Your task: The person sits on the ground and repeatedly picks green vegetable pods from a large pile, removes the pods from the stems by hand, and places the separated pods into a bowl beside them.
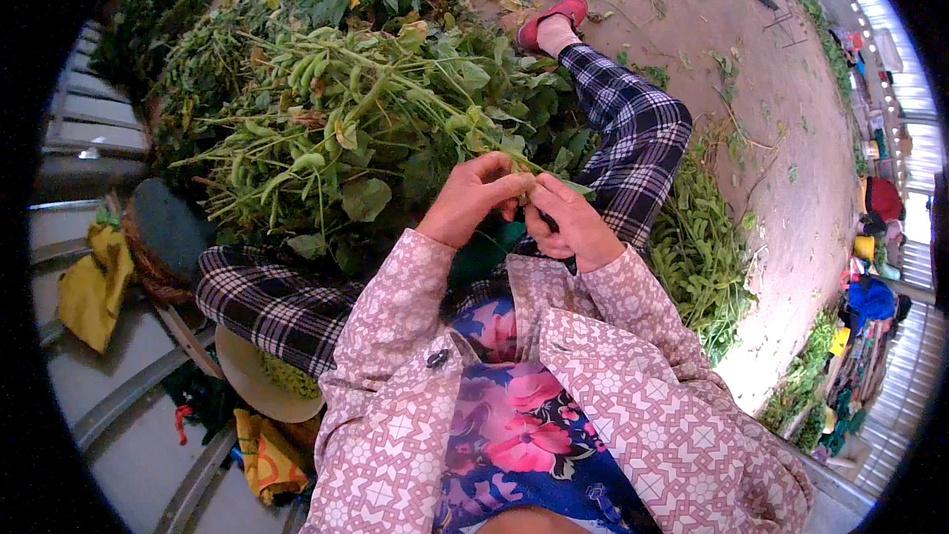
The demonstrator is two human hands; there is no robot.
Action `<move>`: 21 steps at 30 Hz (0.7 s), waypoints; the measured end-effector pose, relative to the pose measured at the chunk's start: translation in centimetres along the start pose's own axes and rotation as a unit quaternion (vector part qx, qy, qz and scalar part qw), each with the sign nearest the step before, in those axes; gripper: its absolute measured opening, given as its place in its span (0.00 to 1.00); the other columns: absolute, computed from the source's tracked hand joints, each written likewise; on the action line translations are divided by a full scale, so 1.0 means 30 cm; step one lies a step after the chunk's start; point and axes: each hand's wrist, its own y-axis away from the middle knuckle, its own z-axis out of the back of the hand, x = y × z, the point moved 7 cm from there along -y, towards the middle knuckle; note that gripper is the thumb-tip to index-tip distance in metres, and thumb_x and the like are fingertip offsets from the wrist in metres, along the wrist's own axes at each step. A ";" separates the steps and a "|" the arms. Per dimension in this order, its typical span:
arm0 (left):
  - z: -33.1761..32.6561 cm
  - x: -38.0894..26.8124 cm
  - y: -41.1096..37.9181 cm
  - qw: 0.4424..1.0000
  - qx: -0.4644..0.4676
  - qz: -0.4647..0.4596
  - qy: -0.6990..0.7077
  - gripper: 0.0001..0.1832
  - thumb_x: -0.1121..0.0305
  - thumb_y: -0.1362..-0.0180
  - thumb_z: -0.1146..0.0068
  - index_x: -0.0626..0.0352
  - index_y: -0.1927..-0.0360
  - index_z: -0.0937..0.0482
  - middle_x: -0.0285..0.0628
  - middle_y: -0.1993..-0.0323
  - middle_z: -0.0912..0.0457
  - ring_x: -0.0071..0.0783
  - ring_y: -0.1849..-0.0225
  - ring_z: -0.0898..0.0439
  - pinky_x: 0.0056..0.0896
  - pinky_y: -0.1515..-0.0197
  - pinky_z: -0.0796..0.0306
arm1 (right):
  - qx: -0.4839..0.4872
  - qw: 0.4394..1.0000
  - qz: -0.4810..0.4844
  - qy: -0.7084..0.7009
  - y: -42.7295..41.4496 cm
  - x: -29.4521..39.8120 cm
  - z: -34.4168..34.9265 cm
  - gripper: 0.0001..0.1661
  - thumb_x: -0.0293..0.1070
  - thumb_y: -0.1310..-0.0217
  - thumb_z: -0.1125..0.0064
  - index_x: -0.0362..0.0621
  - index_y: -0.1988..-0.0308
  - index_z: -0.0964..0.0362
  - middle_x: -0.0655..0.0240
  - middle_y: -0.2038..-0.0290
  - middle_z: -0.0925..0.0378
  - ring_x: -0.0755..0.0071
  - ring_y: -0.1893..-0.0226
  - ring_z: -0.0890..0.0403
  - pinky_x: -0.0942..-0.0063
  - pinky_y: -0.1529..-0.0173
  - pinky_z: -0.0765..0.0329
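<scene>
Soybean plants with green pods (311, 74) lie in a heap in front of me, their stems running towards my hands. My left hand (474, 196) has its thumb and fingers closed on a green stem at the edge of the heap. Touching it at the fingertips, my right hand (567, 219) pinches the same stem end; something dark shows under its curled fingers, too hidden to name. Beside my left knee, a pale round basin (259, 386) holds green pods, partly covered by my leg and sleeve.
More leafy stalks (700, 252) lie right of my right leg. A round dark-topped stool (167, 233) and a yellow cloth (96, 285) are at the left by a metal shutter-like wall. Leaves litter the concrete floor (786, 185). Bags and cloths (871, 300) line the far right.
</scene>
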 end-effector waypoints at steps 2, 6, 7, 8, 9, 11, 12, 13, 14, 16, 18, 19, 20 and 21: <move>0.001 0.002 0.015 0.996 -0.007 0.002 0.084 0.09 0.65 0.45 0.46 0.60 0.68 0.26 0.32 0.76 0.26 0.17 0.80 0.30 0.18 0.76 0.35 | -0.008 0.993 -0.072 -0.094 0.009 -0.005 -0.016 0.10 0.40 0.35 0.58 0.46 0.65 0.38 0.74 0.85 0.40 0.84 0.91 0.45 0.84 0.88 0.48; 0.001 0.032 0.032 0.986 -0.056 0.044 0.153 0.07 0.67 0.45 0.52 0.59 0.69 0.27 0.31 0.76 0.27 0.17 0.79 0.31 0.19 0.76 0.36 | -0.095 0.995 -0.012 0.012 -0.020 -0.053 0.017 0.11 0.38 0.38 0.52 0.44 0.70 0.36 0.74 0.86 0.39 0.79 0.88 0.36 0.79 0.84 0.43; 0.001 0.037 0.034 0.986 -0.068 0.049 0.144 0.06 0.68 0.46 0.54 0.59 0.70 0.27 0.30 0.77 0.27 0.17 0.79 0.32 0.19 0.76 0.37 | -0.125 0.990 0.019 0.062 -0.030 -0.062 0.016 0.11 0.39 0.38 0.52 0.44 0.70 0.35 0.74 0.86 0.38 0.80 0.88 0.36 0.79 0.84 0.43; 0.000 0.042 0.035 0.986 -0.080 0.054 0.135 0.07 0.69 0.46 0.56 0.59 0.70 0.27 0.30 0.77 0.28 0.18 0.79 0.32 0.19 0.77 0.37 | -0.154 0.974 0.043 0.161 -0.026 -0.055 0.018 0.11 0.38 0.39 0.51 0.42 0.70 0.35 0.67 0.84 0.33 0.72 0.86 0.31 0.75 0.81 0.38; 0.001 0.035 0.035 0.983 -0.103 0.025 0.148 0.07 0.70 0.46 0.57 0.59 0.70 0.27 0.30 0.78 0.28 0.16 0.80 0.33 0.18 0.79 0.39 | -0.170 0.958 0.086 0.215 -0.023 -0.036 0.009 0.11 0.38 0.40 0.50 0.41 0.69 0.35 0.64 0.82 0.32 0.68 0.84 0.29 0.72 0.79 0.36; -0.002 0.029 0.034 0.973 -0.147 -0.034 0.174 0.08 0.70 0.48 0.59 0.59 0.70 0.26 0.31 0.79 0.29 0.14 0.83 0.34 0.16 0.83 0.42 | -0.199 0.911 0.171 0.319 -0.014 0.000 -0.013 0.12 0.37 0.41 0.49 0.39 0.68 0.35 0.58 0.79 0.29 0.60 0.80 0.26 0.68 0.76 0.32; 0.002 0.046 0.029 0.970 -0.160 -0.030 0.181 0.08 0.71 0.48 0.59 0.59 0.72 0.26 0.31 0.80 0.29 0.14 0.84 0.35 0.17 0.84 0.43 | -0.206 0.895 0.207 0.338 -0.013 0.014 -0.025 0.11 0.35 0.40 0.49 0.39 0.70 0.35 0.63 0.80 0.31 0.68 0.81 0.29 0.73 0.76 0.35; 0.009 0.069 0.020 0.966 -0.174 -0.025 0.188 0.08 0.72 0.48 0.60 0.59 0.73 0.27 0.30 0.80 0.29 0.14 0.84 0.37 0.17 0.84 0.44 | -0.213 0.876 0.243 0.357 -0.012 0.027 -0.036 0.10 0.34 0.40 0.49 0.40 0.71 0.35 0.68 0.80 0.33 0.76 0.82 0.33 0.78 0.77 0.37; 0.014 0.085 0.016 0.962 -0.188 -0.021 0.195 0.08 0.72 0.49 0.60 0.59 0.74 0.27 0.30 0.80 0.29 0.14 0.85 0.38 0.17 0.85 0.45 | -0.220 0.857 0.278 0.375 -0.007 0.039 -0.044 0.10 0.33 0.39 0.49 0.40 0.72 0.35 0.73 0.81 0.35 0.84 0.82 0.36 0.82 0.78 0.40; 0.009 0.101 0.010 0.959 -0.191 -0.007 0.212 0.07 0.73 0.49 0.60 0.59 0.75 0.28 0.30 0.80 0.30 0.14 0.87 0.39 0.18 0.86 0.47 | -0.210 0.859 0.266 0.383 -0.013 0.030 -0.040 0.09 0.33 0.40 0.48 0.40 0.72 0.34 0.74 0.80 0.34 0.85 0.81 0.35 0.83 0.78 0.40; 0.006 0.120 0.006 0.961 -0.167 0.019 0.220 0.06 0.74 0.50 0.60 0.58 0.76 0.28 0.30 0.81 0.31 0.14 0.88 0.41 0.18 0.87 0.49 | -0.162 0.899 0.184 0.363 -0.029 0.012 -0.034 0.10 0.34 0.41 0.48 0.40 0.72 0.34 0.71 0.80 0.33 0.81 0.80 0.33 0.79 0.78 0.38; 0.013 0.130 0.008 0.964 -0.142 0.038 0.219 0.06 0.75 0.50 0.60 0.58 0.76 0.29 0.30 0.81 0.31 0.15 0.88 0.41 0.19 0.87 0.50 | -0.116 0.929 0.108 0.334 -0.031 0.016 -0.036 0.10 0.35 0.42 0.48 0.40 0.71 0.34 0.68 0.80 0.31 0.76 0.81 0.31 0.76 0.78 0.36; 0.020 0.137 0.012 0.967 -0.117 0.057 0.218 0.06 0.75 0.50 0.60 0.58 0.76 0.30 0.31 0.81 0.32 0.16 0.88 0.41 0.19 0.88 0.51 | -0.069 0.950 0.031 0.302 -0.030 0.013 -0.037 0.11 0.37 0.42 0.48 0.40 0.71 0.34 0.66 0.80 0.30 0.71 0.81 0.29 0.73 0.78 0.34; 0.020 0.128 0.011 0.968 -0.083 0.056 0.231 0.05 0.75 0.50 0.59 0.57 0.76 0.30 0.32 0.82 0.32 0.17 0.89 0.41 0.20 0.88 0.50 | -0.060 0.983 -0.011 0.171 -0.032 0.017 -0.015 0.13 0.38 0.43 0.47 0.41 0.73 0.34 0.71 0.83 0.33 0.80 0.83 0.33 0.78 0.81 0.37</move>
